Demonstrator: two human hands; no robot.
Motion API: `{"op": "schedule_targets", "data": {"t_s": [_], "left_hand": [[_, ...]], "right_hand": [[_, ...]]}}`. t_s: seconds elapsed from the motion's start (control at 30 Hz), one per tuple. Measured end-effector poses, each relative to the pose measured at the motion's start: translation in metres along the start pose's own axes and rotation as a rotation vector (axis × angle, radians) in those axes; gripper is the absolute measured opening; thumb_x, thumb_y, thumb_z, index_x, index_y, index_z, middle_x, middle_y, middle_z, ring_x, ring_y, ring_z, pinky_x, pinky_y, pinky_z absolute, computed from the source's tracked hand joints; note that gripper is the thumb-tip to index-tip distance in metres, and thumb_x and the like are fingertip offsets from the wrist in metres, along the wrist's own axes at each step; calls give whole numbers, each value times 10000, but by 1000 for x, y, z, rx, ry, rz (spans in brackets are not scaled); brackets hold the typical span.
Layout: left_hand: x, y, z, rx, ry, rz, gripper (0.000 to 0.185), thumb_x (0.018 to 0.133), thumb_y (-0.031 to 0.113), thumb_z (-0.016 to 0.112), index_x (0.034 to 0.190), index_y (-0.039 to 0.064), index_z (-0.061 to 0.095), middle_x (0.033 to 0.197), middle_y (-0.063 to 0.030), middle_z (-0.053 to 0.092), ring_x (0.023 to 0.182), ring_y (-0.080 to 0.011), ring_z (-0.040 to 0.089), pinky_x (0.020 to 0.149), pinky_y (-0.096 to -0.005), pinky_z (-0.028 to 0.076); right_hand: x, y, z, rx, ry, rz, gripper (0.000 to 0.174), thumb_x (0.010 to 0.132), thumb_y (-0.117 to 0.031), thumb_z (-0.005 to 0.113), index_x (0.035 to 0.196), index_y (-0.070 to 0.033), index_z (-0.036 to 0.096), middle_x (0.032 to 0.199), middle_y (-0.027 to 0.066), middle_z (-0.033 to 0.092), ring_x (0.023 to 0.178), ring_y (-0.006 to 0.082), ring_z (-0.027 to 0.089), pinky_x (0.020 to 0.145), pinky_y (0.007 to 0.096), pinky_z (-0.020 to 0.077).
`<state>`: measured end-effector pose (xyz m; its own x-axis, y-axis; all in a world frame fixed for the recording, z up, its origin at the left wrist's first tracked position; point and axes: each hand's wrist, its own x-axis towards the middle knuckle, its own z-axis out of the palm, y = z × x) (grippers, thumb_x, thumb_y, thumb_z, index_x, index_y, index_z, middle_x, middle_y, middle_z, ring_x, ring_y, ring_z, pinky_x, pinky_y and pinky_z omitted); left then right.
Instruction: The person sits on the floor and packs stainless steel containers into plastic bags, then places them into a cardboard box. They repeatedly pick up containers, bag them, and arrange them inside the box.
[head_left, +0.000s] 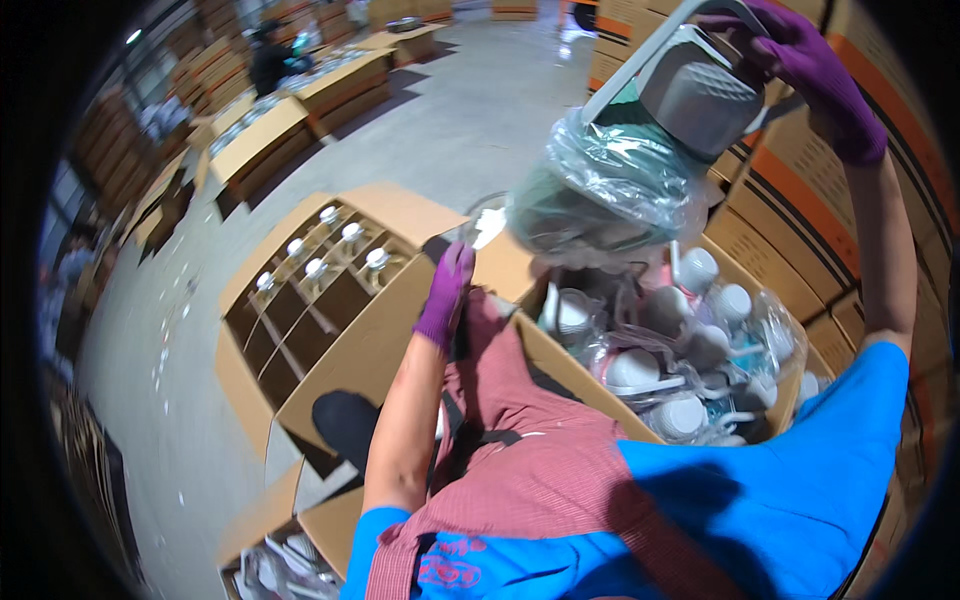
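Note:
My right hand (817, 75), in a purple glove, grips the grey handle of a green jug (622, 172) with a grey lid. A clear plastic bag wraps the jug's body, and it hangs tilted above an open carton. That carton (570, 375) is full of bagged jugs (679, 416) with pale lids and handles. Purple-gloved too, my left hand (448, 292) is beside the near wall of a divided carton (352, 345); whether it touches the wall or holds something, I cannot tell. Several clear bottles (377, 259) with shiny caps stand in the divided carton's far cells.
Stacked cartons (795, 187) rise close on my right. Another open carton (322, 510) with pale-handled items (289, 562) lies low at the left. Farther off, a person (270, 60) is beside long rows of open cartons (262, 139). Scraps lie on the concrete floor (180, 360).

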<state>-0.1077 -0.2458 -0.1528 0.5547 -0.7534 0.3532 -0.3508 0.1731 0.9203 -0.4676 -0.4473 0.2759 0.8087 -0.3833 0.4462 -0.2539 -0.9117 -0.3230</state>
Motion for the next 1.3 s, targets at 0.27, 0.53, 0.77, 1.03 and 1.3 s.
{"op": "schedule_targets", "data": {"t_s": [0.27,0.53,0.77,1.03,1.3], "left_hand": [[-121,-123,-356,1299,379,-594,577,969,480,555,1317,25,614,1282,-232,637,1226,-330,599,1065,-420,439],[-15,-3,-353,-494,663,-249,610,1049,500,330,1256,11,629,1192,-130,689,1044,-247,671,959,-358,522],[-67,20,-254,-256,632,-135,519,1061,459,415,1043,7,671,1029,-108,696,919,-187,655,832,-332,535],[-22,108,-275,-39,264,135,386,1015,172,467,1304,-39,613,1284,-176,655,1224,-264,600,1098,-382,423],[8,55,-337,202,256,133,847,941,700,434,1460,32,473,1501,-187,476,1420,-353,419,1190,-465,301]], "right_hand": [[23,-38,109,576,39,-45,556,905,-447,615,1329,-87,622,1188,36,680,889,104,649,753,259,504],[-45,-162,329,142,-612,-930,498,867,-140,692,1358,-142,607,1266,104,675,1015,271,709,827,349,552],[120,-217,469,918,-69,-581,345,970,-265,552,1226,-57,653,1176,162,685,1144,346,628,995,422,474],[195,-149,607,1284,-436,-293,381,1082,-225,374,1264,-51,660,1246,177,668,1166,279,640,982,378,521],[247,-160,614,1032,-519,-407,736,1044,-594,252,1332,-19,611,1356,185,613,1328,327,534,1162,460,342]]}}
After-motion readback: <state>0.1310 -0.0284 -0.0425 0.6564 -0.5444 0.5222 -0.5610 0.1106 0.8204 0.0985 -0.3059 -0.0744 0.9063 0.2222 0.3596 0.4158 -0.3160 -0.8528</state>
